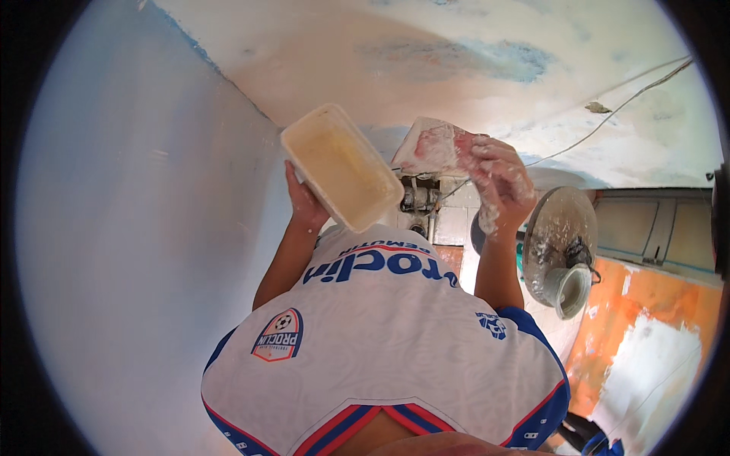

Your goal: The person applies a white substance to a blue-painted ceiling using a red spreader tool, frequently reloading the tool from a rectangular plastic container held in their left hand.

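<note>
My left hand (306, 204) grips the side of a pale rectangular plastic tub (389, 185), which is tilted. Its inside is off-white, with a smooth cream-coloured coating or contents. My right hand (505, 181), smeared with white paste, is closed around the edge of a flat reddish putty spreader (435, 146). White paste covers much of the spreader's face. It is held up just right of the tub, apart from it and close to the wall ahead.
The wall ahead (471, 68) is whitish with blue patches, and a thin cable (608, 120) runs across it. A pale blue wall (152, 228) rises on my left. At right stand a round, paste-spattered table (559, 220), a pale bowl (573, 293) and cabinets (627, 224).
</note>
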